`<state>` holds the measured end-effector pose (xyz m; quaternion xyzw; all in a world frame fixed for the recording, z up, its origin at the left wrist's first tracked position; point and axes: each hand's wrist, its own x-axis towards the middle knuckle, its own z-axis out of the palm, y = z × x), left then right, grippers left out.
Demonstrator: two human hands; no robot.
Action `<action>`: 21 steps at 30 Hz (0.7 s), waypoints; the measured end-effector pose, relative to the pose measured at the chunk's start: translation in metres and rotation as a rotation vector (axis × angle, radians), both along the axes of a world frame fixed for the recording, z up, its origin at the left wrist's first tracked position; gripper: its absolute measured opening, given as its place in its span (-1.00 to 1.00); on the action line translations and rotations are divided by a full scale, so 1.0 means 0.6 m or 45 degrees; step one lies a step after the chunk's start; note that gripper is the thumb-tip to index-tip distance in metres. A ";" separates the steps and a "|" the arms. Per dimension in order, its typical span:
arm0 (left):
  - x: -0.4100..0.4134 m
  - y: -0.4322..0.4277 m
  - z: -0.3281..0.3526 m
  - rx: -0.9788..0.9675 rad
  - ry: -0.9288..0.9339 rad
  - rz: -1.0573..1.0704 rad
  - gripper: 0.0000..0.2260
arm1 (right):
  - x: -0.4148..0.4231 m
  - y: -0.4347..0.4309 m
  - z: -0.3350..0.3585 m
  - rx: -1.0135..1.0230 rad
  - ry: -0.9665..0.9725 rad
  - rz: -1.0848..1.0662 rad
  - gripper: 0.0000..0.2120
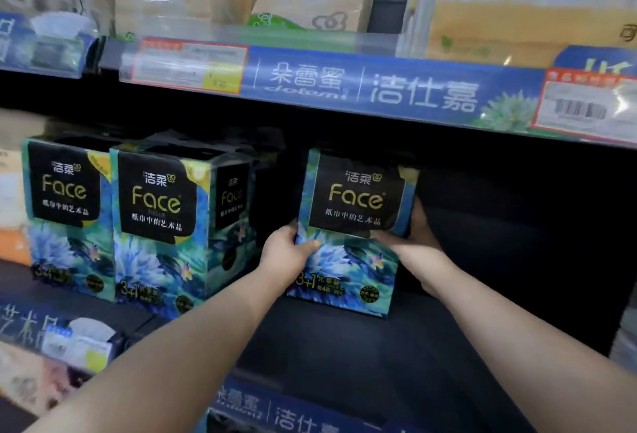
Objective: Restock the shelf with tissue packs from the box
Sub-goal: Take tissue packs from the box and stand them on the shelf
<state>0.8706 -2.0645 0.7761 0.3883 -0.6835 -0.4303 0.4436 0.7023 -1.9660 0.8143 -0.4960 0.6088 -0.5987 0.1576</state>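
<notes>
Across the top, an upper shelf (344,41) loaded with big pale tissue bags (517,19), fronted by a blue price strip (413,94) printed with white characters.

Below, a dark shelf (344,346), deep and shadowed on the right half. On its left part, a left Face pack (65,212) and a second Face pack (158,225), upright, side by side and touching, each with a black label above blue flowers. More of the same print behind them.

Just right of those, set apart by a dark gap, the tissue pack (351,225) of the same print. Upright with a slight lean, front toward the camera, lower edge at the shelf board. Resting or just above it: cannot tell. Clamped between both hands.

Left hand (286,253) on the pack's left edge at mid height, thumb flat across the front, fingers curled round behind and out of sight. Right hand (418,229) on the right edge, fingers wrapped round the side toward the back. Both forearms bare, reaching in from the bottom.

On the strip, a red-framed price tag (189,65) at left and a second price tag (586,105) at far right, print too blurred to read.
</notes>
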 end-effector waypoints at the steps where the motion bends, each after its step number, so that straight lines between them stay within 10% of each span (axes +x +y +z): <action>1: -0.002 -0.010 -0.006 -0.015 -0.005 -0.019 -0.53 | -0.003 0.003 -0.007 0.063 0.055 0.015 -0.08; 4: 0.002 -0.016 -0.008 -0.028 -0.037 -0.046 -0.50 | -0.014 0.008 -0.043 0.343 0.124 -0.003 0.03; 7: 0.006 -0.011 -0.003 -0.050 -0.094 -0.012 -0.56 | -0.022 -0.008 -0.072 0.556 0.048 -0.058 -0.32; 21: 0.023 -0.011 0.004 -0.028 -0.223 0.172 -0.40 | -0.022 -0.098 -0.083 0.492 -0.074 -0.087 -0.29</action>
